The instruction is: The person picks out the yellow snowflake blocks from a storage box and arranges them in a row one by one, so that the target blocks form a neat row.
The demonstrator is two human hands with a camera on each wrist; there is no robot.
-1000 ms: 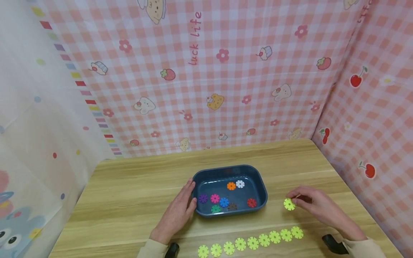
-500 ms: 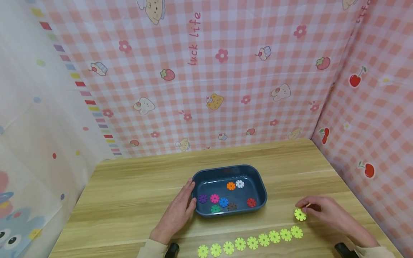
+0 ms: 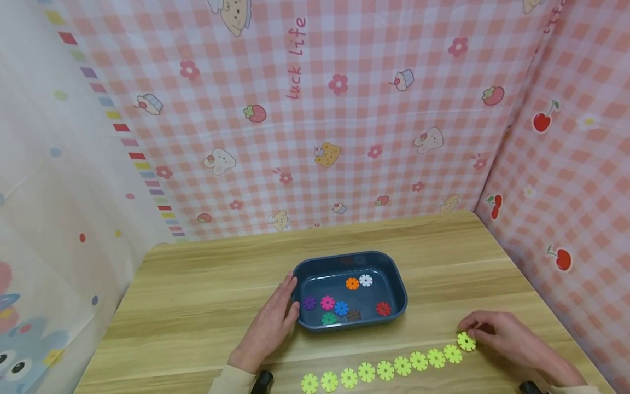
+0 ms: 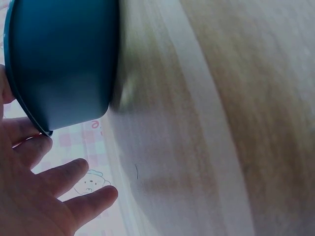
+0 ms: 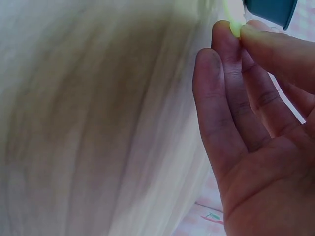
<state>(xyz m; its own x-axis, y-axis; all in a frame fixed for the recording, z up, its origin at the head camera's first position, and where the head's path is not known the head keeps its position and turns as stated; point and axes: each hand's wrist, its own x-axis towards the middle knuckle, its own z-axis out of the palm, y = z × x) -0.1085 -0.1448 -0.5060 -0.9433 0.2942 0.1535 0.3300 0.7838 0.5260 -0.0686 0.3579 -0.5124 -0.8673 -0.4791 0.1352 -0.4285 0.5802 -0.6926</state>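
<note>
At the right end of a row of several yellow notched plastic discs (image 3: 385,371), my right hand (image 3: 509,339) pinches another yellow disc (image 3: 466,341) between thumb and fingertips. In the right wrist view only the disc's bright yellow edge (image 5: 236,28) shows at the fingertips. My left hand (image 3: 268,327) rests against the left side of a dark blue tray (image 3: 402,290), its fingers fairly straight. The left wrist view has those fingers (image 4: 64,178) at the tray's rim. Inside the tray lie loose discs, among them orange (image 3: 352,283), white (image 3: 366,280) and red (image 3: 384,309).
A wooden table (image 3: 206,295) carries everything. Pink checked cloth (image 3: 315,126) hangs behind it and to the right, and white dotted cloth (image 3: 74,180) on the left. The row of yellow discs runs in front of the tray, slanting slightly upward to the right.
My right hand has moved toward me and slightly right, bringing the pinched yellow disc down to the right end of the row. The left hand and tray have stayed in place.
</note>
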